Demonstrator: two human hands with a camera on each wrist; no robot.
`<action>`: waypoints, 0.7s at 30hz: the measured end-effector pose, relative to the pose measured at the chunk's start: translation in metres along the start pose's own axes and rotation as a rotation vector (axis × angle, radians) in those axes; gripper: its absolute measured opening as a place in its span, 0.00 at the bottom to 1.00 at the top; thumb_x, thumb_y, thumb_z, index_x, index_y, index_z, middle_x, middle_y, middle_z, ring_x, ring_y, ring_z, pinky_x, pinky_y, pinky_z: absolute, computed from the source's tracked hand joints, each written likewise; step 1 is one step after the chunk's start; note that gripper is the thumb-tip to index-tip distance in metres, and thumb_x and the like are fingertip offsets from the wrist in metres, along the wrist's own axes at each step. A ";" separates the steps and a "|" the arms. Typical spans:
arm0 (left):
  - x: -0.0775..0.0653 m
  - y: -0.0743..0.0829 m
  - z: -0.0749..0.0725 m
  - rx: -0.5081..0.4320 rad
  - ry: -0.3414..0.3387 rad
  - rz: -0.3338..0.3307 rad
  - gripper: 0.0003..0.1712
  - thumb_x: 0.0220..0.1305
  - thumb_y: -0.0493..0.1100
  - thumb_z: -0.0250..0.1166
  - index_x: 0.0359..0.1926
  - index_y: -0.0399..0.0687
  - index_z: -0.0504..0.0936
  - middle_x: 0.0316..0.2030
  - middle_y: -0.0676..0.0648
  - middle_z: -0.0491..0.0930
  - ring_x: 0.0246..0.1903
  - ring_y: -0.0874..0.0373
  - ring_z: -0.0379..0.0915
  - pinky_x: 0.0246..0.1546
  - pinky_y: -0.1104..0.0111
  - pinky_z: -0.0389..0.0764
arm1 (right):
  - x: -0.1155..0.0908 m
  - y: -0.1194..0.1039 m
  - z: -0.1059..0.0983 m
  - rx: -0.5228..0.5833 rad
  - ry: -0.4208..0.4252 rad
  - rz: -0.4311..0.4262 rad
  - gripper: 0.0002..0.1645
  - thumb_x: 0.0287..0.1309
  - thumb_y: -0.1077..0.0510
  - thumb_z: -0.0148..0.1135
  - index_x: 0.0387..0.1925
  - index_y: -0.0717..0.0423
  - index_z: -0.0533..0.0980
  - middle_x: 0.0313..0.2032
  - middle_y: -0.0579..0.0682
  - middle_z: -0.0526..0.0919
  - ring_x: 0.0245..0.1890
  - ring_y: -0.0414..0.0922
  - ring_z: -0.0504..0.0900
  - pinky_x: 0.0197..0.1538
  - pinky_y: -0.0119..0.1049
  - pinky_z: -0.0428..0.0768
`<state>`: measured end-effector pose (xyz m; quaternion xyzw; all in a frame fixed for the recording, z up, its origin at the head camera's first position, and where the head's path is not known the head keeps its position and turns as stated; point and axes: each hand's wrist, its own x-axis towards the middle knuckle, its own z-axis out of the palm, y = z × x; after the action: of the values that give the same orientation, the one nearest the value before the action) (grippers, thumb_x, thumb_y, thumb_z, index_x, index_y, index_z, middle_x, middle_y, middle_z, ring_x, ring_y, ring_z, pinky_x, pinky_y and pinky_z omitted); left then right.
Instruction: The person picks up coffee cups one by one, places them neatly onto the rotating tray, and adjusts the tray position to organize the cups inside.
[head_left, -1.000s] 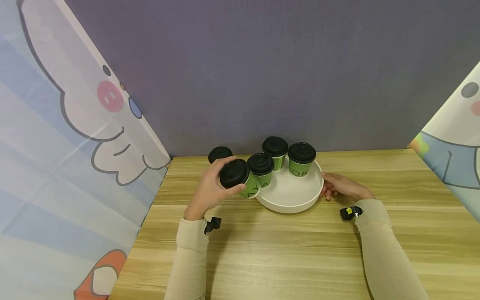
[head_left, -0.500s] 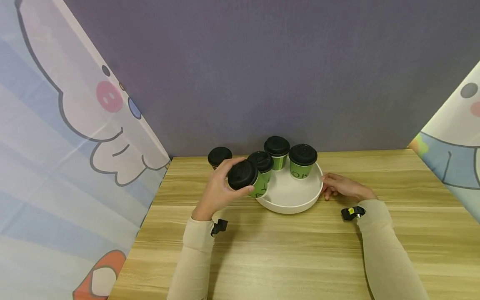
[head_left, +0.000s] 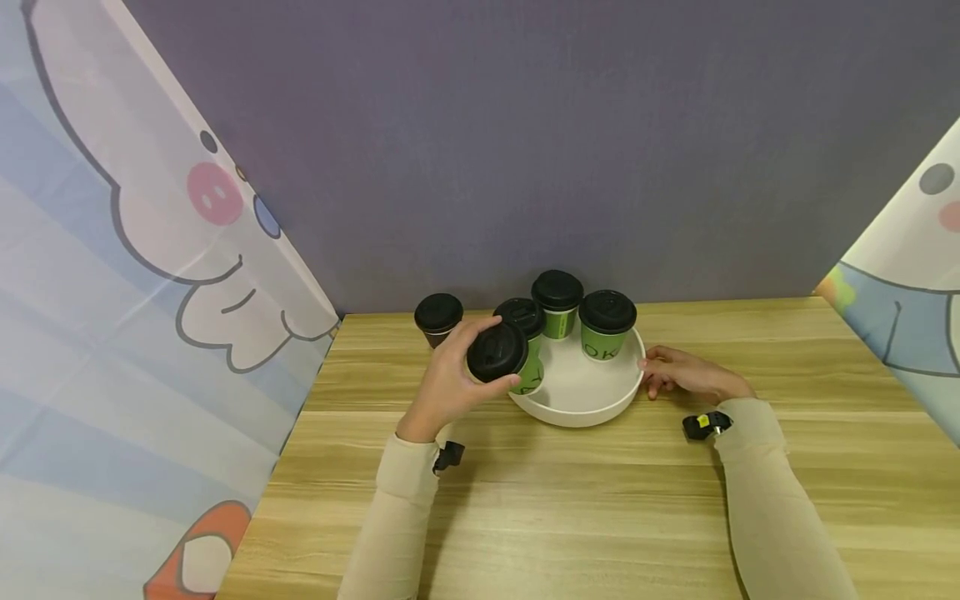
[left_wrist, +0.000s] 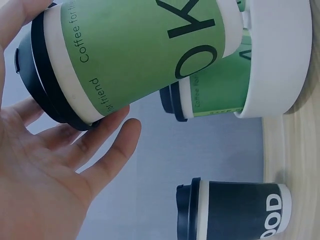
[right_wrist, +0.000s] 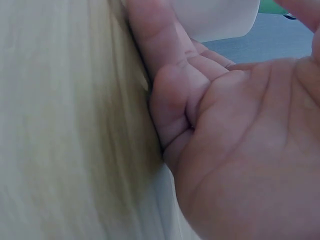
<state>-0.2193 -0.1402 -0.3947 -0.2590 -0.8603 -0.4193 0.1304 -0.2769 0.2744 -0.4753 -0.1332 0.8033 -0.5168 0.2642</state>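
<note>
My left hand [head_left: 442, 387] grips a green paper coffee cup [left_wrist: 135, 45] by its black lid end, fingers and thumb around it. The cup is tilted, its base leaning over the left rim of a round white tray [head_left: 573, 417]. Three more lidded green cups stand in the tray: one at the left [head_left: 522, 315], partly hidden by the held cup, one at the back [head_left: 557, 292] and one at the right [head_left: 606, 312]. At the tray's right side, my right hand [head_left: 686, 373] holds the rim, with its lower fingers curled close to the table.
A dark lidded cup [head_left: 438, 313] with white lettering stands on the wooden table [head_left: 585, 508], left of the tray and behind my left hand. A grey wall [head_left: 570, 150] rises along the table's back edge. Cartoon-printed sheets [head_left: 90, 333] hang at both sides.
My left hand has moved right with the cup, from beside the tray to over its left rim. More of the dark cup now shows. My right hand has stayed at the rim.
</note>
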 end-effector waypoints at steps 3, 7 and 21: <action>0.000 0.000 0.003 0.005 0.002 0.002 0.48 0.52 0.60 0.80 0.72 0.57 0.71 0.66 0.55 0.74 0.67 0.57 0.70 0.68 0.50 0.72 | 0.001 0.000 0.000 0.001 0.001 0.006 0.28 0.80 0.51 0.47 0.63 0.73 0.60 0.38 0.54 0.82 0.35 0.41 0.83 0.40 0.31 0.72; 0.001 -0.002 0.008 0.016 0.004 0.005 0.48 0.52 0.61 0.79 0.73 0.60 0.71 0.67 0.56 0.73 0.68 0.58 0.70 0.69 0.52 0.72 | 0.002 0.000 0.000 0.000 0.001 0.012 0.28 0.79 0.51 0.50 0.63 0.72 0.61 0.36 0.52 0.82 0.35 0.41 0.83 0.39 0.31 0.72; 0.002 -0.002 0.026 0.164 -0.038 0.003 0.50 0.53 0.64 0.78 0.74 0.64 0.67 0.71 0.51 0.70 0.71 0.52 0.67 0.69 0.50 0.72 | 0.004 0.001 0.001 -0.047 -0.001 0.016 0.38 0.75 0.51 0.57 0.69 0.74 0.55 0.37 0.53 0.83 0.36 0.42 0.83 0.39 0.31 0.75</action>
<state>-0.2220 -0.1201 -0.4108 -0.2569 -0.8936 -0.3423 0.1353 -0.2796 0.2725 -0.4771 -0.1332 0.8162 -0.4956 0.2656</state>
